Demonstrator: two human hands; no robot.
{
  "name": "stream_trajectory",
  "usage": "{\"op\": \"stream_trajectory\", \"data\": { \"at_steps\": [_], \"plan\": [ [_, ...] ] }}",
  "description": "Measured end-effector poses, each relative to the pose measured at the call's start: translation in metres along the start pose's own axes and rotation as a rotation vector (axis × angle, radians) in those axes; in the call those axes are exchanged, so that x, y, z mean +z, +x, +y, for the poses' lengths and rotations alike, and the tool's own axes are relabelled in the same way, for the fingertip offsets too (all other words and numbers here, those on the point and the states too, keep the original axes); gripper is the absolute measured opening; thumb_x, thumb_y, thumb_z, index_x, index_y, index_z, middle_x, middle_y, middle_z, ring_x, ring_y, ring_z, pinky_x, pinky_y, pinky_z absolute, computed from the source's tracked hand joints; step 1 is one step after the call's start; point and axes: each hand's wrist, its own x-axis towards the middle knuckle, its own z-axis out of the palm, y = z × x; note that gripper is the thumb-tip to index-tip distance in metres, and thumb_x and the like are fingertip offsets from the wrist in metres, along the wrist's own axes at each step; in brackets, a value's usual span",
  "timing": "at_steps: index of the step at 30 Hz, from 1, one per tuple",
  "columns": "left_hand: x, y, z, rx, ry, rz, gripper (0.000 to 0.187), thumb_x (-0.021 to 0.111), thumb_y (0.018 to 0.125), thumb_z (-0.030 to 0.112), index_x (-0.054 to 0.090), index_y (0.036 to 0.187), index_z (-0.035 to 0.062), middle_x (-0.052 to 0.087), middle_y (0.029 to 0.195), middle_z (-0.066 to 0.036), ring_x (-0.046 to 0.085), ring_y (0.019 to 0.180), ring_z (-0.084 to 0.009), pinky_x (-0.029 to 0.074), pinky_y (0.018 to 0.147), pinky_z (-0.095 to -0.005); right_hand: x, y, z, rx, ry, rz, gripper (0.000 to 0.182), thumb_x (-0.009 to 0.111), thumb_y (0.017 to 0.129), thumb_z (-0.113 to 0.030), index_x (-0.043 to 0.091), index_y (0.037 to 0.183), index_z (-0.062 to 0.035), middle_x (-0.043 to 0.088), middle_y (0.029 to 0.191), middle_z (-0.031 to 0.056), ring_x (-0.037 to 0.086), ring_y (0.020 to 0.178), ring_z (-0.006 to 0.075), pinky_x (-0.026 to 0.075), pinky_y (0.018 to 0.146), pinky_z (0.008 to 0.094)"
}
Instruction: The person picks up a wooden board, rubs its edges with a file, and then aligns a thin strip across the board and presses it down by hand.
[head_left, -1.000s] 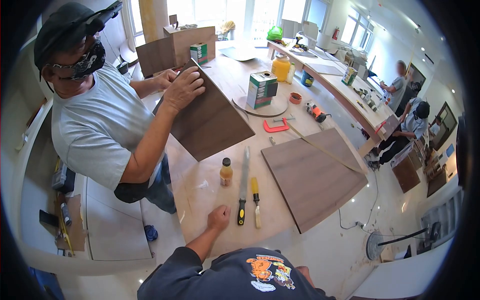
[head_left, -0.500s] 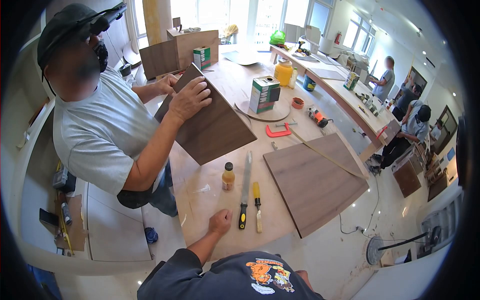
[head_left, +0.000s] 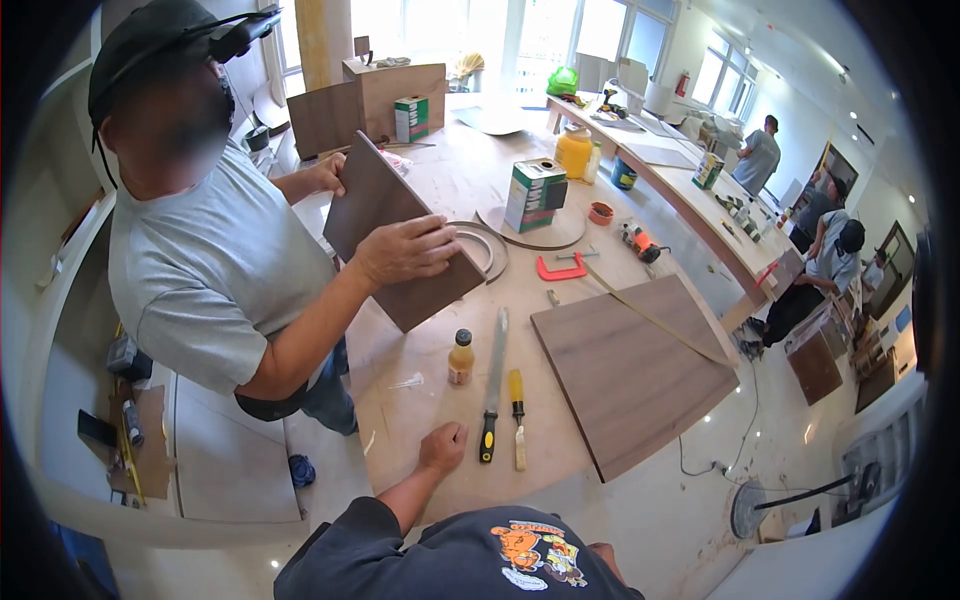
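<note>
Black-handled file [head_left: 496, 365] lies between the fisted left hand [head_left: 442, 448] and yellow-handled tool [head_left: 517, 405]

On pale wooden tabletop [head_left: 418, 350]: brown rectangular wood-grain panel [head_left: 620, 390] laid flat at right, thin tan strip [head_left: 661, 326] stretched across it. Left of panel, yellow-handled metal chisel [head_left: 517, 388] placed; left of chisel, long grey metal file [head_left: 495, 378] with black-and-yellow handle; left of file, small amber bottle [head_left: 461, 360] stood. Behind panel, red metal clamp [head_left: 562, 269]; orange-and-black power tool [head_left: 643, 243] set behind clamp, to right. Beyond clamp, green-and-white rectangular metal can [head_left: 530, 200] placed; yellow rounded jar [head_left: 573, 155] behind it, to right.
</note>
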Motion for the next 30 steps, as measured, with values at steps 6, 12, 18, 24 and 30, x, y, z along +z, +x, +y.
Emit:
{"op": "stream_trajectory", "data": {
  "at_steps": [6,12,18,24,30],
  "plan": [
    [0.000,0.001,-0.004,0.011,0.003,-0.013,0.029,0.055,0.089,0.032,0.055,0.074,0.0078,0.061,0.076,-0.017,0.059,0.074,-0.0408,0.045,0.064,-0.0510,0.002,0.000,-0.002,0.064,0.082,-0.006,0.028,0.074,0.073,-0.020,0.070,0.082,0.0059,0.071,0.077,0.0144,0.067,0.071,0.0174,0.053,0.067,0.0325],
    [0.000,0.001,-0.003,0.010,0.018,-0.019,0.028,0.056,0.089,0.032,0.055,0.074,0.0081,0.061,0.076,-0.017,0.059,0.074,-0.0410,0.046,0.063,-0.0511,0.002,0.005,0.001,0.068,0.118,0.011,0.025,0.073,0.071,-0.017,0.071,0.081,0.0059,0.070,0.074,0.0134,0.066,0.068,0.0183,0.053,0.066,0.0323],
    [0.000,0.002,-0.004,-0.001,0.017,-0.034,0.030,0.055,0.090,0.033,0.055,0.074,0.0079,0.062,0.076,-0.017,0.059,0.074,-0.0408,0.046,0.064,-0.0509,0.001,0.015,0.002,0.037,0.016,-0.025,0.023,0.072,0.070,-0.015,0.071,0.079,0.0058,0.069,0.071,0.0127,0.066,0.068,0.0186,0.053,0.064,0.0328],
    [-0.002,0.000,-0.002,0.004,0.023,-0.034,0.031,0.054,0.091,0.034,0.056,0.075,0.0079,0.062,0.076,-0.017,0.059,0.074,-0.0405,0.046,0.063,-0.0510,0.001,0.012,-0.005,0.041,0.038,-0.020,0.023,0.071,0.072,-0.015,0.070,0.080,0.0064,0.069,0.072,0.0131,0.066,0.068,0.0187,0.053,0.064,0.0330],
    [-0.005,0.001,0.000,0.013,0.011,-0.027,0.030,0.055,0.090,0.034,0.056,0.074,0.0078,0.062,0.076,-0.017,0.059,0.073,-0.0403,0.046,0.063,-0.0508,0.000,0.010,-0.009,0.040,0.039,-0.022,0.023,0.071,0.073,-0.015,0.070,0.082,0.0070,0.069,0.073,0.0135,0.065,0.068,0.0188,0.052,0.063,0.0332]
  ]
}}
